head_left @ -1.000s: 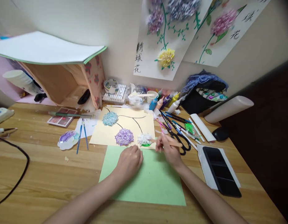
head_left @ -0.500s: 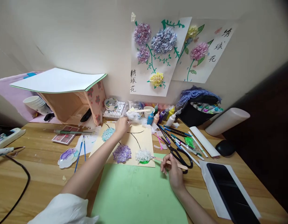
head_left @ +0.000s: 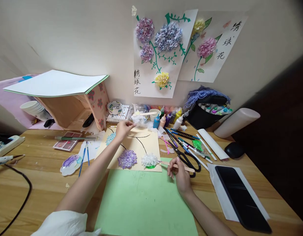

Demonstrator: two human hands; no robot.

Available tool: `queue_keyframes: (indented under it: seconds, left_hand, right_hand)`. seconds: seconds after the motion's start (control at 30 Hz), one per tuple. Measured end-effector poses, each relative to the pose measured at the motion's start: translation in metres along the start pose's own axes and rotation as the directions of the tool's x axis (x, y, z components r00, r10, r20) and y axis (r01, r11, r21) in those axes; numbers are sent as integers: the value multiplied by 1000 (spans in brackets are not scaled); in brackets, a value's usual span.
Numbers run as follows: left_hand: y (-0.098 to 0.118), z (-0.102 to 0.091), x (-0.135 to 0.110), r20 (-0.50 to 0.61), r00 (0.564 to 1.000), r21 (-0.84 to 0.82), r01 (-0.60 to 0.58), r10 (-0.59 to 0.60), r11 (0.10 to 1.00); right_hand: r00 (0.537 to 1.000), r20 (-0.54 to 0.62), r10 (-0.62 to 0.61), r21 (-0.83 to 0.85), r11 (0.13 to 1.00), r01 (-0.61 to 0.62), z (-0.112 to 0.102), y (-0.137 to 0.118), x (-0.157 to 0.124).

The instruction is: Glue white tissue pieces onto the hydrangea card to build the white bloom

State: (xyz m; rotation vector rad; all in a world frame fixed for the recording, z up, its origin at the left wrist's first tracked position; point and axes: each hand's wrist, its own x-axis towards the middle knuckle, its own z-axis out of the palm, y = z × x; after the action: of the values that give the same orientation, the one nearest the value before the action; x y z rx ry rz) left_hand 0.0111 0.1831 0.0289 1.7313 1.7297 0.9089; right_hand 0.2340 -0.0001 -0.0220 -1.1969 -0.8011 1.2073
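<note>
My left hand [head_left: 123, 129] reaches across to the top of the cream paper [head_left: 133, 145], its fingertips pinched just in front of a small clear tub [head_left: 139, 118]. Whatever lies in the pinch is too small to make out. A flat wooden craft stick [head_left: 188, 168] is held in the fingers of my right hand [head_left: 180, 173]; its tip is by a white paper-petal flower [head_left: 149, 159] with green beneath. Left of that flower is a purple one [head_left: 127, 159], and a blue one [head_left: 110, 139] is partly covered by my left arm. Drawn dark stems cross the paper.
Under the cream paper's near edge lies a green sheet [head_left: 146, 203]. Black scissors [head_left: 188, 160] and several pens [head_left: 184, 139] lie to the right, near a phone [head_left: 242, 196]. Paint bottles [head_left: 162, 120] stand at the back; a palette [head_left: 70, 164] and brushes [head_left: 87, 153] are left.
My left hand has drawn back slightly from the clear tub, fingers now in sight and pinched. The right hand keeps its hold on the craft stick. The view has shifted a little.
</note>
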Motion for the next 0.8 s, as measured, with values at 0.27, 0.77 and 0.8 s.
queue_keyframes:
  seconds: [0.27, 0.77, 0.8]
  left_hand:
    - [21, -17, -35, 251, 968, -298, 60, 17, 953]
    - [5, 1, -176, 592, 781, -121, 332, -200, 936]
    - [4, 4, -178, 582, 786, -103, 325, -208, 940]
  right_hand:
    - [999, 27, -47, -6, 999, 47, -2, 1, 0]
    - [889, 456, 40, -279, 955, 100, 16, 4, -4]
    - [888, 459, 40, -272, 957, 97, 18, 4, -2]
